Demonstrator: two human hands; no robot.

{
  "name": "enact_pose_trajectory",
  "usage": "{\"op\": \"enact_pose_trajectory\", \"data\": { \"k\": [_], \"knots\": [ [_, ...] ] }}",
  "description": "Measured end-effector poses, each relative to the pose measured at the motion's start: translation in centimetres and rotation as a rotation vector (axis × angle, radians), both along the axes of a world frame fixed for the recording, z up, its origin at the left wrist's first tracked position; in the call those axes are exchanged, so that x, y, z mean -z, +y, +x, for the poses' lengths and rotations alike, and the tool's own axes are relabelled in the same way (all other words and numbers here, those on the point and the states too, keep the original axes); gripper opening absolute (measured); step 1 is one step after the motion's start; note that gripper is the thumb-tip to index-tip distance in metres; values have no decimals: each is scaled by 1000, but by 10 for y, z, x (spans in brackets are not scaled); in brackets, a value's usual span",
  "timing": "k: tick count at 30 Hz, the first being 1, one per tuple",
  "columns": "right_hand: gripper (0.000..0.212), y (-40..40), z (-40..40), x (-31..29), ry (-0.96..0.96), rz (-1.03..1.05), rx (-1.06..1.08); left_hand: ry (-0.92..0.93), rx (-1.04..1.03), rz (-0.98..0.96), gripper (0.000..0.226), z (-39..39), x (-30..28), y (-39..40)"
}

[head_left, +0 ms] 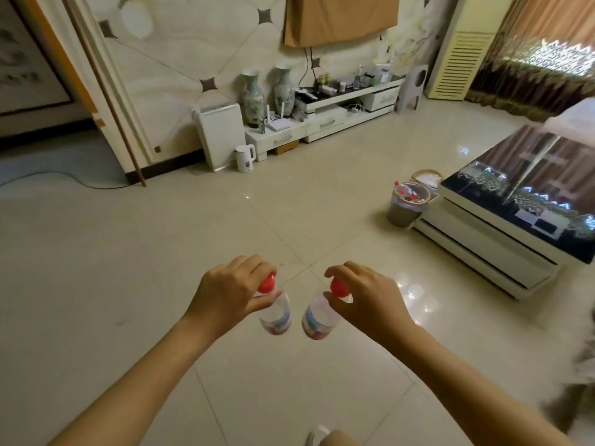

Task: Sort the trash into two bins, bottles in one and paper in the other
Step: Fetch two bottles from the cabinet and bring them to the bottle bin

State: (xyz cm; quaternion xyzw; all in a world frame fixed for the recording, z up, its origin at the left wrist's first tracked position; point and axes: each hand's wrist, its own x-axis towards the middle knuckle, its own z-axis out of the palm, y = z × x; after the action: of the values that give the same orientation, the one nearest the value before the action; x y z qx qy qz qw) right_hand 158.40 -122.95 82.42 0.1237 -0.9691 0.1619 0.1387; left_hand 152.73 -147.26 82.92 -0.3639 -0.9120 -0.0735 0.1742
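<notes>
I carry two clear plastic bottles with red caps over the tiled floor, my left hand [230,289] pinching the left bottle [276,317] by its neck and my right hand [363,294] the right bottle [317,320], while two round bins stand far right, the nearer bin [406,209] holding bottles, the farther bin [426,178] white paper.

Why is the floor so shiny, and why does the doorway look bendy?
Head view: light glares off the glossy beige tile floor and the dark glass coffee table; the wide-angle lens curves the door frame at the left edge; the lower-right corner is smeared with blur; both hands and their red-capped bottles look fairly sharp.
</notes>
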Motion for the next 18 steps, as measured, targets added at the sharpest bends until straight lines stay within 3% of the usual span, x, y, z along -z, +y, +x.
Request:
{"op": "enact_pose_trajectory", "data": {
  "k": [9,18],
  "knots": [
    [33,99,-178,35,-13,-2,77,-33,127,34,37,-195,26,108],
    [27,191,-340,33,-86,48,71,-92,204,103,31,-363,23,213]
  ]
}}
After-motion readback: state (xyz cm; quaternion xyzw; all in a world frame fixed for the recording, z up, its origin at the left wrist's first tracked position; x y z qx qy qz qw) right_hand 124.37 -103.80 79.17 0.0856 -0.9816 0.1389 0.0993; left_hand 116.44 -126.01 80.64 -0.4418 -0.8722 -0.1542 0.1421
